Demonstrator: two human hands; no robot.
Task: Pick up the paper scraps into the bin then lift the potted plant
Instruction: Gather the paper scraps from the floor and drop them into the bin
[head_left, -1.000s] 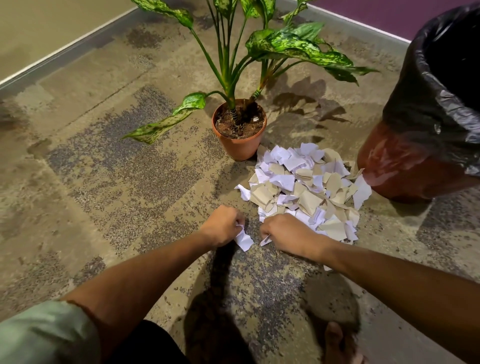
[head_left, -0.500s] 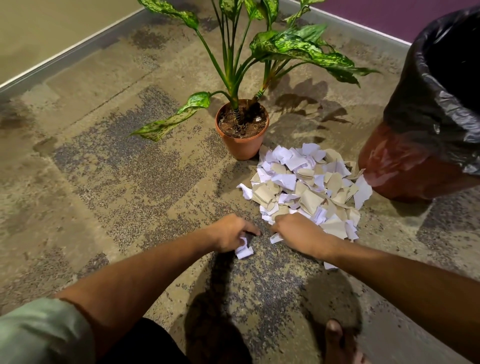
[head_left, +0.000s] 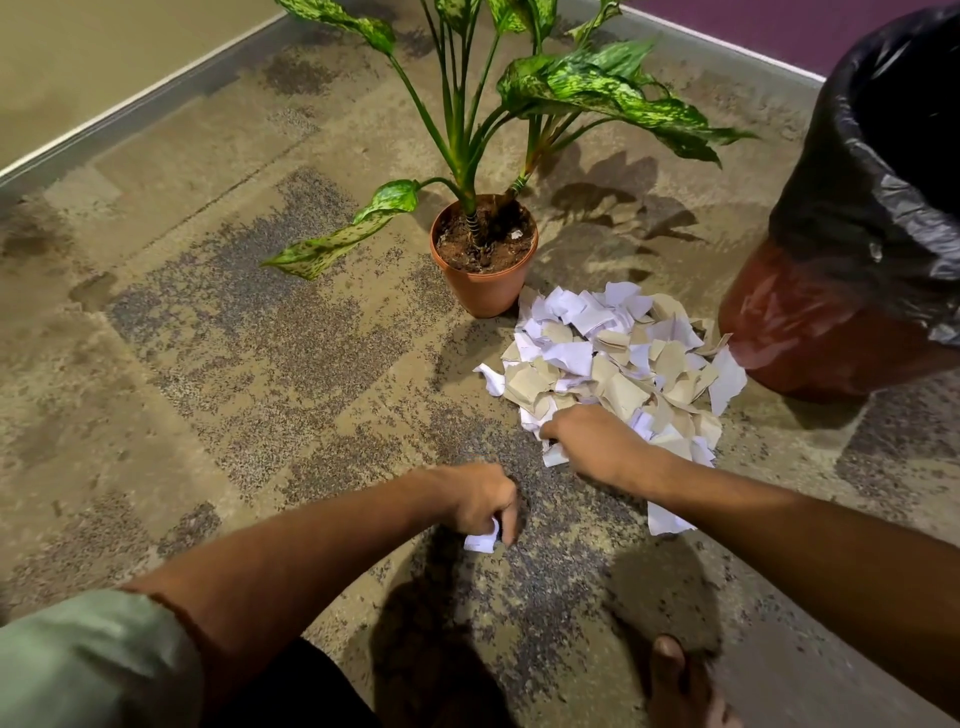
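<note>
A pile of white and tan paper scraps (head_left: 618, 364) lies on the carpet between the potted plant (head_left: 483, 254), in a terracotta pot, and the red bin (head_left: 857, 218) lined with a black bag at the right. My left hand (head_left: 480, 501) is closed on a white scrap (head_left: 483, 540), low over the carpet, apart from the pile. My right hand (head_left: 592, 441) rests on the pile's near edge, fingers curled around scraps there. One loose white scrap (head_left: 667, 519) lies beside my right forearm.
A grey skirting and beige wall (head_left: 104, 62) run along the far left, a purple wall at the far right. My bare foot (head_left: 675, 680) stands on the carpet at the bottom. Long leaves (head_left: 613, 93) hang over the floor behind the pile.
My left hand has drawn back toward me with the white scrap in it. My right hand has moved a little farther onto the pile's near edge.
</note>
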